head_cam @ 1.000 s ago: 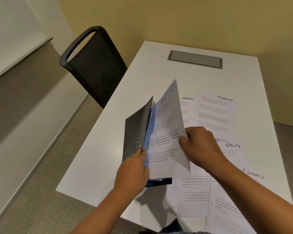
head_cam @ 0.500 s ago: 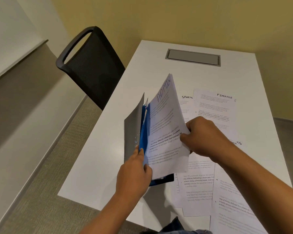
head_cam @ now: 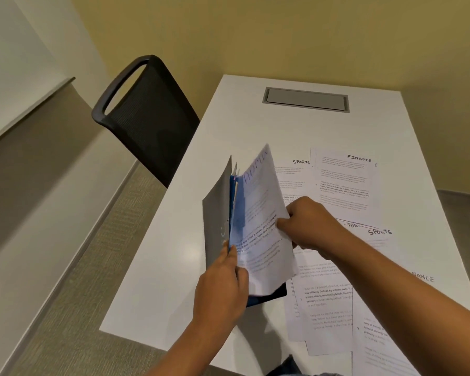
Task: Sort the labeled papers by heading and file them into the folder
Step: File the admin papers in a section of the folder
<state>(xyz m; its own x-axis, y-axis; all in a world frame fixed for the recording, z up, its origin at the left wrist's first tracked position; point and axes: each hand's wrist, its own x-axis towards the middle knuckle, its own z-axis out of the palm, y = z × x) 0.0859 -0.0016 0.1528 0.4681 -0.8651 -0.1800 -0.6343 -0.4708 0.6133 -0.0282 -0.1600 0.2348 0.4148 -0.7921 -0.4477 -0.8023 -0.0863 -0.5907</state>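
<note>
Pinching sheet [head_cam: 261, 213]: R hand [head_cam: 310, 223] | L hand [head_cam: 220, 289] grips folder [head_cam: 217, 213] | readable: SPORTS [head_cam: 301, 162], FINANCE [head_cam: 359, 158]

The dark grey card folder [head_cam: 217, 213] I held showed bright blue inside and a small pale mark on its cover. My white paper sheet [head_cam: 263, 213] bore black print and a blue handwritten heading; the other white printed papers [head_cam: 345, 183] had black headings. The smooth rectangular table [head_cam: 174, 267] was white, its flat oblong hatch [head_cam: 305, 99] grey. The mesh-backed chair [head_cam: 152, 126] was black, the painted wall [head_cam: 255, 31] plain mustard yellow, the carpeted floor [head_cam: 92, 267] grey-beige with a fine weave.
</note>
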